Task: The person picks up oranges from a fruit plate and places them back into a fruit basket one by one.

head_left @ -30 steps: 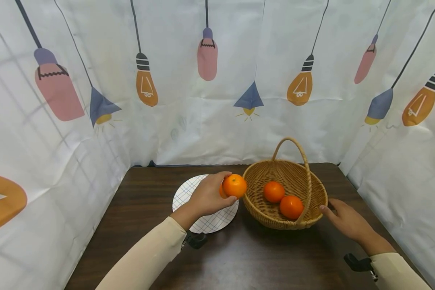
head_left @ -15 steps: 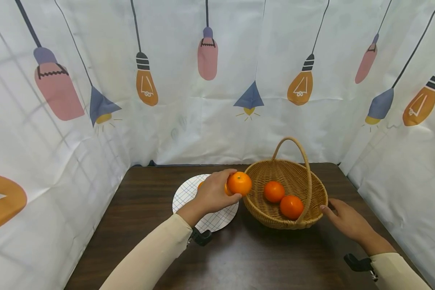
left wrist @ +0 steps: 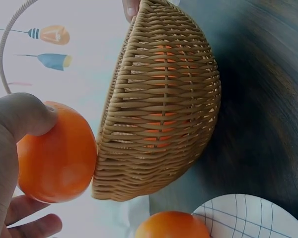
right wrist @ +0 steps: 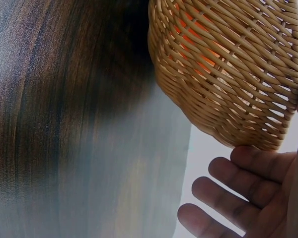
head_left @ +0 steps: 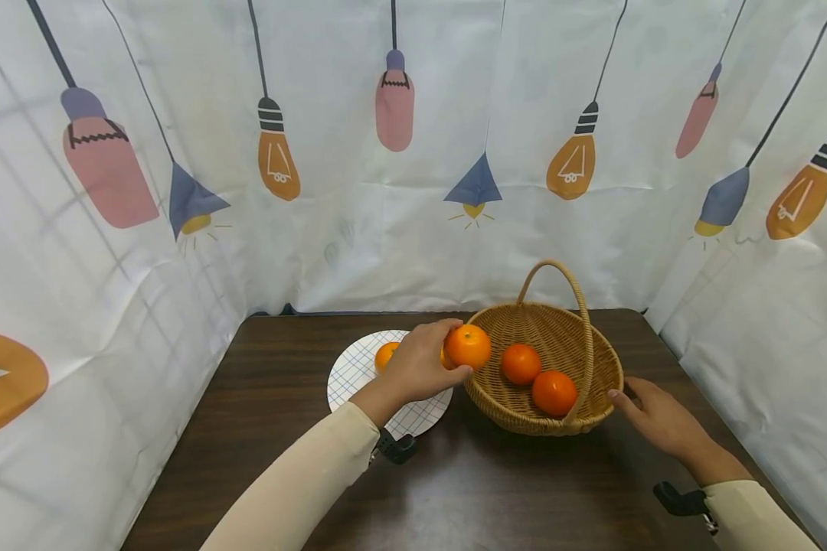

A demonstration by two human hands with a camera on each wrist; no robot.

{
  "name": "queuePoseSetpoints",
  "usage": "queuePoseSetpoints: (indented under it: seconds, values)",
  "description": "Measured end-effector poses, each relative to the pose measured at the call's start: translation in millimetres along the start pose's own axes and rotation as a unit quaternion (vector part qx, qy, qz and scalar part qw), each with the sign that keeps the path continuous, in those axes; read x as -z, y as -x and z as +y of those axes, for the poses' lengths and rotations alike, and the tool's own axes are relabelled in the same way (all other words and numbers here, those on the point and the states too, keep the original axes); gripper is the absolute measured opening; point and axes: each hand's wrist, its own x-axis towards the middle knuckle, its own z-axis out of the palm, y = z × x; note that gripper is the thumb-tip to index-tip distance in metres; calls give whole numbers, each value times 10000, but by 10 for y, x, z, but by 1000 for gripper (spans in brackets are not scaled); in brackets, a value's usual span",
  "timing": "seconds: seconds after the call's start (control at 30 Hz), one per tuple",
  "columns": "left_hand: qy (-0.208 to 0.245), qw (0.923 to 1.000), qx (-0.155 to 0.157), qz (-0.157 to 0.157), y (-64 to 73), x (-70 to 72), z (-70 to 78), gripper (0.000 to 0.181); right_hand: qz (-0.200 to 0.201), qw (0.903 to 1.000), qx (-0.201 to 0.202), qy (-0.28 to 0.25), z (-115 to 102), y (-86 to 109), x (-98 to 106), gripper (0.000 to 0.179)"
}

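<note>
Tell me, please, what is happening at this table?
A person's left hand holds a round, orange-coloured fruit at the left rim of a tan woven wicker basket. The right hand holds the basket's right rim. Two round red-orange fruits lie inside, and at least one more orange fruit is on a round white plate with blue grid lines.

Head view: high on person's side of basket (head_left: 517, 415), facing forward and down; farthest back, basket whole. Left wrist view: close, left of basket, facing its outer wall; turned sideways. Right wrist view: close, right of basket, facing outer wall; turned opposite way. All share basket and table (head_left: 510, 490); head and left wrist share plate (head_left: 350, 375) left of basket.
</note>
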Motion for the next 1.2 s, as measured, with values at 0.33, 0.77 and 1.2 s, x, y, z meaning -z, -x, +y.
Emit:
queuePoseSetpoints:
  seconds: [0.33, 0.77, 1.2]
  values:
    - [-18, 9999, -108, -8, -86, -79, 62, 74, -10, 10000, 5, -17, -3, -4, 4, 62]
    - [-411, 9989, -235, -55, -132, -240, 156, 71, -25, 10000, -12, 18, 6, -6, 3, 62]
    - [-817, 9960, -366, -34, -133, -390, 155, 69, 55, 9999, 90, -26, 6, -8, -2, 60]
